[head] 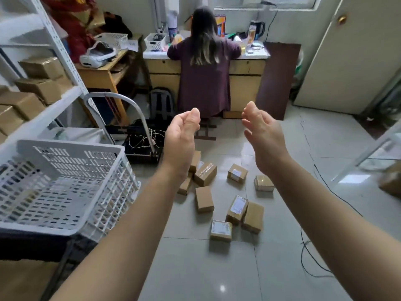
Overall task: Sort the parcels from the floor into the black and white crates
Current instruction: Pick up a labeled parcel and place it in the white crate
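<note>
Several small brown cardboard parcels (204, 198) lie scattered on the tiled floor in the middle of the view, some with white labels (237, 206). My left hand (181, 137) and my right hand (263, 137) are stretched out above them, palms facing each other, fingers loosely curled and holding nothing. A white slatted crate (65, 187) sits at the lower left, and it looks empty. It rests on something black (32, 246), partly hidden underneath.
A white shelf rack (50, 105) with brown boxes stands at left. A trolley (121, 118) with a black base and wires is behind the crate. A person sits at a desk (245, 68) ahead. Black cables (312, 263) trail on the floor at right.
</note>
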Demonstrator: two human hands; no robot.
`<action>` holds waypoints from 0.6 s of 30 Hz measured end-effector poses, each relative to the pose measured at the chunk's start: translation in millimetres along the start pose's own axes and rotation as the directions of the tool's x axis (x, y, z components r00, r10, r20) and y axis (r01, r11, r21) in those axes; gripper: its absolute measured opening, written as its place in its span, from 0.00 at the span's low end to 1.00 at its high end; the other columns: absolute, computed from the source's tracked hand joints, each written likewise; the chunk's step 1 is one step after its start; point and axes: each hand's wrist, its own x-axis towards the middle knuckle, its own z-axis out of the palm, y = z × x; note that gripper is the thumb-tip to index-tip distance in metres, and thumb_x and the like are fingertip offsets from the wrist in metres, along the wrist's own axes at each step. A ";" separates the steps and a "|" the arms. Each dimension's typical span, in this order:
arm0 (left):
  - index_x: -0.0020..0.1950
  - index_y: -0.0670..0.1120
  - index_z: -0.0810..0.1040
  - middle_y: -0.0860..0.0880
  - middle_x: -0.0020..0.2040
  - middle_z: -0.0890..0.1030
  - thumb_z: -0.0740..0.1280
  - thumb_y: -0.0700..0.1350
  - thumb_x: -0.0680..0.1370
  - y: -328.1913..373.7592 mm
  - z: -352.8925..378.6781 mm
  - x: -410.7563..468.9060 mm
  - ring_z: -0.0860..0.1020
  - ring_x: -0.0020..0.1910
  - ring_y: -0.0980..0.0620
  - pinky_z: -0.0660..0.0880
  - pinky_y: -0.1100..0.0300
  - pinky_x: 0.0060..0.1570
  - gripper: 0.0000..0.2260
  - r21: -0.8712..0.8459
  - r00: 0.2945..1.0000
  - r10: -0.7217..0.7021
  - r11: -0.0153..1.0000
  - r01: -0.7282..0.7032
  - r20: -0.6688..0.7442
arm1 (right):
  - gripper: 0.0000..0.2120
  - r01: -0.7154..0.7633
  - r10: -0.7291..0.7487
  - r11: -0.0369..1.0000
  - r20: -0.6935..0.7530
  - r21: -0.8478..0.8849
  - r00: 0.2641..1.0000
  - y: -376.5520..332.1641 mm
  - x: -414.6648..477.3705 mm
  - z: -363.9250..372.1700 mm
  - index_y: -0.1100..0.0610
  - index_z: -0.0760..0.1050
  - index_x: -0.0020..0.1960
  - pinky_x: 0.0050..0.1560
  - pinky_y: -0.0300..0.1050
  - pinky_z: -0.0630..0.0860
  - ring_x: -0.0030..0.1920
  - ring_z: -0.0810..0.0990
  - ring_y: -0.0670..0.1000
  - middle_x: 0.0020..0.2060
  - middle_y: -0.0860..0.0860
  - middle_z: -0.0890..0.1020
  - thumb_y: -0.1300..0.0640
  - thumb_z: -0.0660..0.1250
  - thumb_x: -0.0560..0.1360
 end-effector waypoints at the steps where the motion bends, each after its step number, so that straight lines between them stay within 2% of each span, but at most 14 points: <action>1: 0.58 0.47 0.75 0.52 0.54 0.80 0.60 0.56 0.79 -3.2 16.6 -0.2 0.78 0.56 0.55 0.70 0.61 0.56 0.16 0.006 1.000 -0.013 1.000 0.013 -0.003 | 0.22 -0.010 0.010 1.000 -0.009 0.005 1.000 1.8 5.0 -17.3 0.55 0.76 0.61 0.65 0.50 0.71 0.59 0.76 0.46 0.52 0.44 0.80 0.40 0.60 0.77; 5: 0.56 0.47 0.75 0.51 0.53 0.79 0.60 0.55 0.80 -15.0 78.0 -2.3 0.78 0.56 0.52 0.71 0.57 0.61 0.14 0.023 0.999 -0.045 0.999 0.045 0.003 | 0.16 -0.037 0.038 0.999 -0.033 0.013 0.999 9.7 24.2 -76.6 0.50 0.76 0.54 0.66 0.52 0.70 0.60 0.76 0.47 0.53 0.45 0.80 0.40 0.61 0.77; 8: 0.57 0.44 0.75 0.50 0.51 0.78 0.59 0.53 0.80 -23.0 116.7 -2.6 0.77 0.54 0.52 0.71 0.57 0.60 0.14 0.024 0.996 -0.086 0.996 0.085 0.030 | 0.16 -0.065 0.066 0.998 -0.053 0.023 0.996 17.6 38.9 -111.0 0.50 0.76 0.55 0.68 0.53 0.69 0.62 0.75 0.48 0.56 0.46 0.79 0.40 0.60 0.77; 12: 0.57 0.44 0.75 0.50 0.51 0.78 0.59 0.52 0.80 -31.7 153.9 8.7 0.77 0.52 0.54 0.71 0.55 0.62 0.14 0.042 0.992 -0.120 0.992 0.118 0.048 | 0.13 -0.079 0.083 0.996 -0.071 0.050 0.994 27.0 60.1 -141.3 0.48 0.76 0.45 0.67 0.53 0.70 0.60 0.76 0.48 0.51 0.44 0.80 0.40 0.61 0.77; 18: 0.56 0.44 0.75 0.49 0.52 0.78 0.59 0.53 0.80 -51.0 194.9 47.4 0.77 0.52 0.54 0.71 0.56 0.60 0.14 0.042 0.986 -0.152 0.988 0.149 0.073 | 0.12 -0.099 0.107 0.992 -0.103 0.083 0.989 43.0 104.6 -167.7 0.48 0.76 0.45 0.67 0.53 0.69 0.61 0.76 0.47 0.52 0.45 0.80 0.41 0.62 0.77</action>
